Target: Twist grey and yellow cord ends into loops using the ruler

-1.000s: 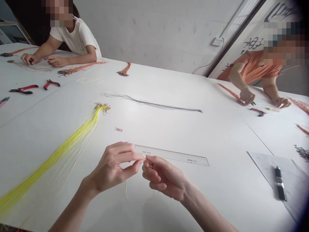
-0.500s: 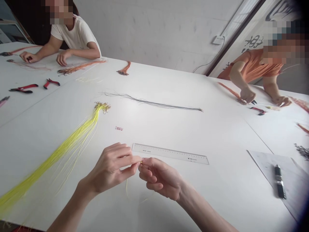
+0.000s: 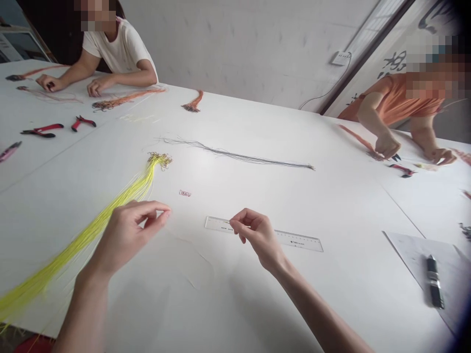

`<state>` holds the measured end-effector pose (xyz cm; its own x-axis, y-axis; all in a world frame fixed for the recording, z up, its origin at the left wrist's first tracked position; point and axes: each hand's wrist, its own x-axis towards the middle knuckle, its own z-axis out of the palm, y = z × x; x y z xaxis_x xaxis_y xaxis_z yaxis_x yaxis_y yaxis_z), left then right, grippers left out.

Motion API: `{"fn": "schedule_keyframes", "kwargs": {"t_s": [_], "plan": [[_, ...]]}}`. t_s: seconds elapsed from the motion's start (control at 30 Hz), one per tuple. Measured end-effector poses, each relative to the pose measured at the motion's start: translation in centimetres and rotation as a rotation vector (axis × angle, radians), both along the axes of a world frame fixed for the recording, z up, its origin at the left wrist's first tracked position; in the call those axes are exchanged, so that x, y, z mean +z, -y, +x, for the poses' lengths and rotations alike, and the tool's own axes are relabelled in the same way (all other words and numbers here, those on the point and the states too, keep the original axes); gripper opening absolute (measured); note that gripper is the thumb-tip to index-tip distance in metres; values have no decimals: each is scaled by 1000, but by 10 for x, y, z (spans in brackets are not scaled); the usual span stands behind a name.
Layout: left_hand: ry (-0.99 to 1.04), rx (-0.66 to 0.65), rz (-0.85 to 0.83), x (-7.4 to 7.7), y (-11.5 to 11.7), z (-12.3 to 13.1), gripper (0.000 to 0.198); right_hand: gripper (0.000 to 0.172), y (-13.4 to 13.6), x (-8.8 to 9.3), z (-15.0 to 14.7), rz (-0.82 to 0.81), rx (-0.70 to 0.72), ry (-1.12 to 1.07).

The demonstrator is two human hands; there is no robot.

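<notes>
Co-worker 1: at 11 o'clock, a person in a white shirt (image 3: pixel 117 51), both hands on the table (image 3: pixel 316 206) beside orange cords (image 3: pixel 127 98).

Pliers: 2 with red handles (image 3: pixel 40 130) lie at 10 o'clock.

Yellow cords: a long bundle (image 3: pixel 138 189) runs from 9 o'clock toward 11 o'clock, its looped metal ends at the top.

Left hand: ours (image 3: pixel 127 238) hovers over the bundle at 11 o'clock, just beside it, thumb and fingers in a narrow pinch; we cannot tell if it holds anything.

Tag: a small pink one (image 3: pixel 185 193) lies at 12 o'clock.

Grey cords: a thin bundle (image 3: pixel 239 157) lies across the table at 12 o'clock.

Right hand: ours (image 3: pixel 257 236) sits over the ruler (image 3: pixel 298 241) at 12 o'clock, fingers narrowly drawn together; we cannot tell if it holds anything.

Pen: black (image 3: pixel 434 283), on paper (image 3: pixel 408 245) at 3 o'clock.

Co-worker 2: at 2 o'clock, a person in an orange shirt (image 3: pixel 393 100), hands down on the table.
</notes>
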<state>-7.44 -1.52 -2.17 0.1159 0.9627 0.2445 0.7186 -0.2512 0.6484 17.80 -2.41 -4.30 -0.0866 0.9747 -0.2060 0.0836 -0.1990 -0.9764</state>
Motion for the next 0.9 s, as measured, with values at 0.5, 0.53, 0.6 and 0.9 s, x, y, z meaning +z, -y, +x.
{"fn": "schedule_keyframes", "kwargs": {"t_s": [0.5,0.53,0.6,0.9], "plan": [[201,-200,-388,-17,-18,64,29,11,-23,-9,-10,243,123,240],[237,-191,-425,-21,-21,67,27,11,-25,-12,-11,253,123,264],[291,-185,-457,-28,-26,69,22,11,-28,-17,-11,264,123,297],[231,-137,-340,-50,-35,69,12,13,-39,-29,-13,288,179,426]]}}
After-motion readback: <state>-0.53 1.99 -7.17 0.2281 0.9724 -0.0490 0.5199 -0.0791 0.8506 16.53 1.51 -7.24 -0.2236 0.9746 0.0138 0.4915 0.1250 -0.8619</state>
